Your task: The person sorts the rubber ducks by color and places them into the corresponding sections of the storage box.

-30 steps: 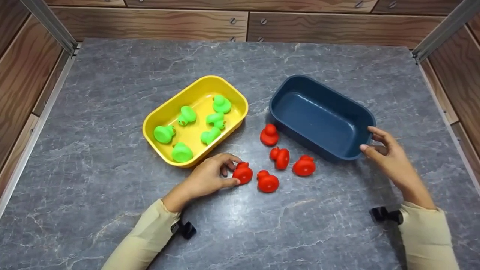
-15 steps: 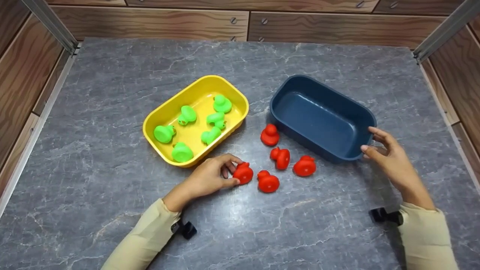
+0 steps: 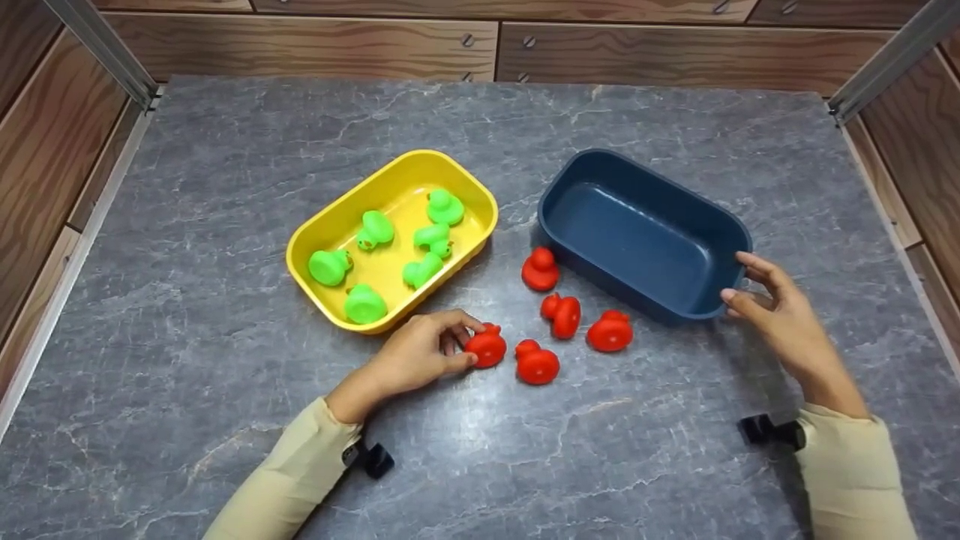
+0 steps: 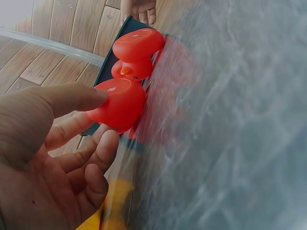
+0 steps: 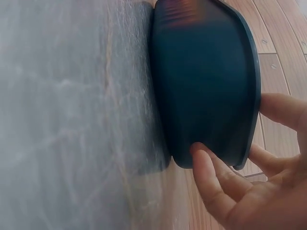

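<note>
Between thumb and fingers my left hand (image 3: 420, 349) pinches a red rubber duck (image 3: 487, 347) low on the table; in the left wrist view the thumb lies on the duck's base (image 4: 120, 103). Several more red rubber ducks (image 3: 537, 365) lie to its right, below the dark blue bin (image 3: 637, 232). My right hand (image 3: 784, 322) holds the right end of that bin, fingertips at its rim and outer wall, as the right wrist view of the bin wall (image 5: 206, 86) also shows. Nothing lies in the blue bin. Several green rubber ducks (image 3: 365, 304) lie inside the yellow bin (image 3: 337, 206).
The grey marbled table (image 3: 570, 472) carries both bins, the yellow one left and the blue one right. Wood-patterned panels (image 3: 300, 49) stand along the back and sides, with metal posts (image 3: 892, 64) at the back corners.
</note>
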Tool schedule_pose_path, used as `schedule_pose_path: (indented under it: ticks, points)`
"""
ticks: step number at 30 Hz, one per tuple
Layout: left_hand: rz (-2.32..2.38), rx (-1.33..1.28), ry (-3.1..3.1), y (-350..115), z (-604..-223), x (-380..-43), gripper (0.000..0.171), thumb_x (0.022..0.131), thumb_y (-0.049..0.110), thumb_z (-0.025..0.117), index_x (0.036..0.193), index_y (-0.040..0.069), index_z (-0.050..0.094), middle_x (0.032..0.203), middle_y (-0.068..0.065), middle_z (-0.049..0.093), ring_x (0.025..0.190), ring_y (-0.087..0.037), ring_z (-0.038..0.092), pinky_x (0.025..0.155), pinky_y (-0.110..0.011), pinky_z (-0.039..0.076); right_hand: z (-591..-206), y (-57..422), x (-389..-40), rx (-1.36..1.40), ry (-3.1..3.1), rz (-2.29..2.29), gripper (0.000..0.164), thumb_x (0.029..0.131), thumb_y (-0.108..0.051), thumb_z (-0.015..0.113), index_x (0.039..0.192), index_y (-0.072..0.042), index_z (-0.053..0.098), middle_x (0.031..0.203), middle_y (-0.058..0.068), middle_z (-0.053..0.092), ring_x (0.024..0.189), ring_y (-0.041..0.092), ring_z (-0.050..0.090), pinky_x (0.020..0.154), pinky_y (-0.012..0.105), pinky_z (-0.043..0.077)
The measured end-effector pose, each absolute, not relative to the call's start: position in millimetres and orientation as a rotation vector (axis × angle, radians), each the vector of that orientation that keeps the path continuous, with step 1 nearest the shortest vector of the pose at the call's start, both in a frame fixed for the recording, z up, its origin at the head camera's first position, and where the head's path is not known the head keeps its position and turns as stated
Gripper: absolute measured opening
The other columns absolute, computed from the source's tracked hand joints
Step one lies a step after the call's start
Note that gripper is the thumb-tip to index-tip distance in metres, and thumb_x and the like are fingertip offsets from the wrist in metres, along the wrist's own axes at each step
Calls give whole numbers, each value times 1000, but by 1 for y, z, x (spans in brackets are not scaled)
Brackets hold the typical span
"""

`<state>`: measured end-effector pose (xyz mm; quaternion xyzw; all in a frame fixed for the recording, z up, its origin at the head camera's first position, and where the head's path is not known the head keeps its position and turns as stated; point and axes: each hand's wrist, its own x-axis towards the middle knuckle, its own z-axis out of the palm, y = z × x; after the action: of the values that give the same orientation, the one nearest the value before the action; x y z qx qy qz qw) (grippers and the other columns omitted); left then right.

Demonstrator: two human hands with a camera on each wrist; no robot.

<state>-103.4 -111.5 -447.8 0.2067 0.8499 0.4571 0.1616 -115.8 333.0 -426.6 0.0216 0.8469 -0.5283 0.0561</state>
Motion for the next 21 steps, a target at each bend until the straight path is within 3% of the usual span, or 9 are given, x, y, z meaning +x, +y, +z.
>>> schedule_pose_path:
  ticks: [11,17,21]
  points:
    - [1592,472,2338,-109,-444,-102,29,80,4,70,109,7,68,88,-7,65,69,-8,53,61,-17,42,-428,332,-116,49,2538,-1656,60,99,-14,54,152,-9,25,147,34,15,95,-11,58,78,11,51]
    - [1783,389,2269,-106,-440,-100,31,81,2,69,112,4,66,92,-11,63,63,-7,52,53,-17,41,-430,332,-117,65,2539,-1658,60,99,-13,54,151,-9,25,146,33,16,94,-12,57,78,10,50]
    - [1893,342,2235,-103,-436,-101,31,81,2,70,112,2,66,93,-10,62,64,-6,51,57,-17,41,-431,331,-116,70,2545,-1637,60,99,-13,53,152,-9,24,147,34,15,94,-14,55,78,9,50]
